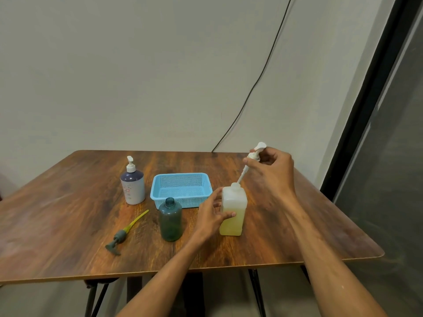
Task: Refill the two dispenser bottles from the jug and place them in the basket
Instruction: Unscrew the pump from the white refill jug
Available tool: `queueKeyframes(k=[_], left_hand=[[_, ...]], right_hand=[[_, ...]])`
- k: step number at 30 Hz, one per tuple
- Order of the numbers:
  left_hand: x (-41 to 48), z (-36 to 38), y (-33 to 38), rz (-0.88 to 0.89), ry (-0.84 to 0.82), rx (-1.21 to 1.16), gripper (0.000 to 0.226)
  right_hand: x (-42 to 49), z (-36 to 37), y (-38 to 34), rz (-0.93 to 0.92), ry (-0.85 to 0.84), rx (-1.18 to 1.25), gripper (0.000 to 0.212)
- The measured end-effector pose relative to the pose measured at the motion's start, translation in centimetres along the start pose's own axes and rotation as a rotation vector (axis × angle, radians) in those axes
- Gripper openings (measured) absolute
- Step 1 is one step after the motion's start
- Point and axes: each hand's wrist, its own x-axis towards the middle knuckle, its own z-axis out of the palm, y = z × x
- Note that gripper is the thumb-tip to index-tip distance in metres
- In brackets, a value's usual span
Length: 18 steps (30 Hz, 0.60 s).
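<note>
The white square bottle (233, 211) stands near the table's (68, 213) front right and holds pale yellow liquid up to about half its height (the upper half looks cloudy white). The teal bottle (171, 221) stands just to its left with its neck open; whether it holds any liquid I cannot tell. Behind them sits the blue basket (180, 176), its mesh floor in plain view. Left of the basket stands the purple-and-white bottle (133, 186), its pump screwed on; its contents are hidden.

The left hand (211, 216) grips the white square bottle from the left side, with the thumb across the front face and the fingers curled round it. The right hand (272, 172) is raised above the bottle and pinches the white pump (257, 152) at its collar between fingertips and thumb. The pump's tube slants down, with its tip at the bottle's neck.

There are three bottles, one basket and two loose pumps. The second, a grey pump (119, 239) with a yellow tube, lies flat on the table left of the teal bottle.
</note>
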Motion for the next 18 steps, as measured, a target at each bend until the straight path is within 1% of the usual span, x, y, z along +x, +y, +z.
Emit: queueKeyframes(k=[8, 11, 15, 18], left_hand=[[0.0, -0.1, 0.1, 0.013, -0.009, 0.006, 0.077], [-0.1, -0.1, 0.2, 0.014, -0.012, 0.005, 0.077], [-0.1, -0.2, 0.4, 0.022, -0.01, 0.014, 0.075], [-0.2, -0.1, 0.4, 0.017, -0.004, 0.021, 0.077]], right_hand=[[0.5, -3.5, -3.9, -0.054, 0.085, 0.121, 0.026], [0.2, -4.5, -4.2, -0.078, 0.17, 0.117, 0.026], [-1.0, -4.1, -1.5, -0.072, 0.318, 0.007, 0.028], [-2.9, -2.8, 3.2, 0.0, 0.356, -0.084, 0.028]])
